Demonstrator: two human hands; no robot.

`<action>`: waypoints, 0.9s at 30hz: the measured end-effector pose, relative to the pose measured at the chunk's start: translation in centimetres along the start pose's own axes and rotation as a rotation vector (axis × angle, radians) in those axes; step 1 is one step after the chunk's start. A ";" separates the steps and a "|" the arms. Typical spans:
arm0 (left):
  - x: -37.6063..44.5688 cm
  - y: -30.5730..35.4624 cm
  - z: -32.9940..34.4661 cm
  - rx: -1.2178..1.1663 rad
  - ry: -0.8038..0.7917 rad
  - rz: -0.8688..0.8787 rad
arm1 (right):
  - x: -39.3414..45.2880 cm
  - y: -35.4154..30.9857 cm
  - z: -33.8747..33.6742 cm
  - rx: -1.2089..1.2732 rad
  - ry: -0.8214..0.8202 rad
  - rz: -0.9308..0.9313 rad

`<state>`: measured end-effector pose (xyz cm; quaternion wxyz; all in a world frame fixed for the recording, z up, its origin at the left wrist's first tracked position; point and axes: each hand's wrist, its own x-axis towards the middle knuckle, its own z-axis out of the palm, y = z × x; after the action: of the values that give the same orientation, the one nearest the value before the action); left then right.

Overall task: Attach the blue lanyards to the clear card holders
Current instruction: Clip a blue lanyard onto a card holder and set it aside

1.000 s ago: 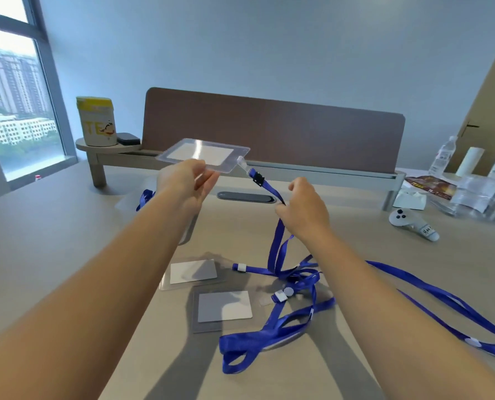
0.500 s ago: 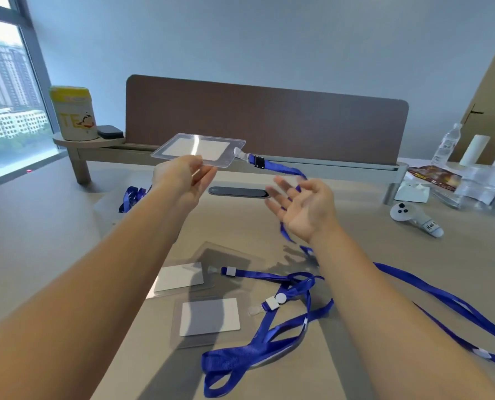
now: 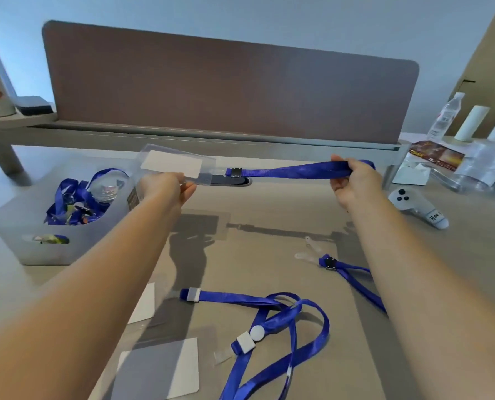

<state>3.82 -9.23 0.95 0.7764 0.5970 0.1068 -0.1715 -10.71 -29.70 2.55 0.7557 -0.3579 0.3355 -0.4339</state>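
A clear card holder (image 3: 172,166) is up in the air, far over the bench (image 3: 269,215). The left hand (image 3: 165,187) pinches its near edge. A blue lanyard (image 3: 298,170) seems clipped to it and runs right to the right hand (image 3: 353,183), whose grip holds the strap. More lanyards (image 3: 269,321) lie near.
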 end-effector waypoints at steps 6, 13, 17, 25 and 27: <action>5.0 -2.1 3.0 -0.081 0.039 0.017 | 5.4 0.2 -0.4 -0.238 0.093 -0.117; 11.8 -6.8 2.1 0.023 0.030 -0.079 | 9.5 4.6 -2.8 -0.268 0.096 0.080; 12.6 -7.2 2.0 0.036 0.036 -0.105 | 10.0 6.5 -4.6 -1.276 0.071 -0.139; 11.4 -7.5 2.2 0.028 0.057 -0.103 | 10.7 7.7 -4.4 -1.028 0.002 -0.031; 11.2 -7.4 1.8 0.019 0.049 -0.097 | 11.1 7.5 -4.8 -0.988 0.044 -0.049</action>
<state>11.09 -14.25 -9.34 0.7587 0.6023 0.1529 -0.1955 -7.07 -38.03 -8.37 0.4778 -0.6719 0.5086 -0.2483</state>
